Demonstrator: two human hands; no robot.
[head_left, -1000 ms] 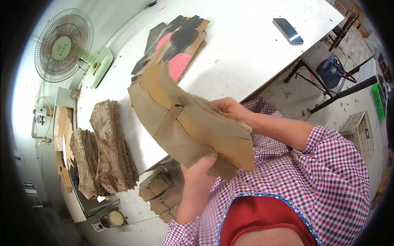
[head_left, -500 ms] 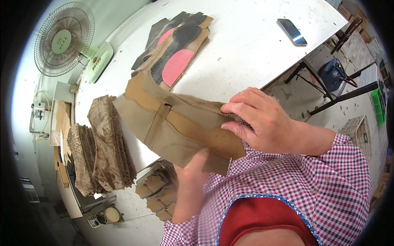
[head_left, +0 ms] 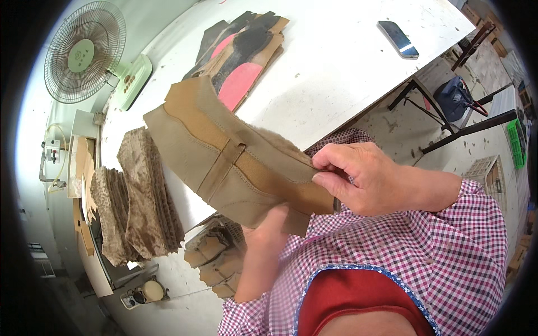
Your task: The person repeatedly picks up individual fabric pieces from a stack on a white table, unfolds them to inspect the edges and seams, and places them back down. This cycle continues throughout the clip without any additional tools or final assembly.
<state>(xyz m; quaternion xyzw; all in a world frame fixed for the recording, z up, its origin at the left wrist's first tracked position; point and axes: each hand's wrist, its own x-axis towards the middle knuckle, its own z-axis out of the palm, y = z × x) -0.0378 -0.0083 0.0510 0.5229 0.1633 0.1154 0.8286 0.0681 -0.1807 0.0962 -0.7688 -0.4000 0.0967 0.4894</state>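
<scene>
A boot upper [head_left: 218, 151] of taupe and tan pieces, with a stitched strap across it and a furry brown lining along its far edge, is held up in front of my chest. My left hand [head_left: 268, 224] supports it from below, thumb on the near side and fingers hidden behind the material. At its right end, my right hand [head_left: 358, 176] pinches the lined edge between thumb and fingers. Beyond it on the white table [head_left: 314, 95] lies a pile of black, tan and pink cut pieces [head_left: 249, 53].
Stacks of brown fur-like pieces [head_left: 148, 193] stand at the table's left edge, near a green fan [head_left: 84, 56]. More tan uppers [head_left: 216, 257] sit below the edge. A phone [head_left: 398, 39] lies at the far right. A dark blue bag [head_left: 453, 99] is under the table.
The boot upper has tilted and shifted slightly left, its far edge showing more fur lining. My right hand has moved a little down and right and closed into a tighter pinch.
</scene>
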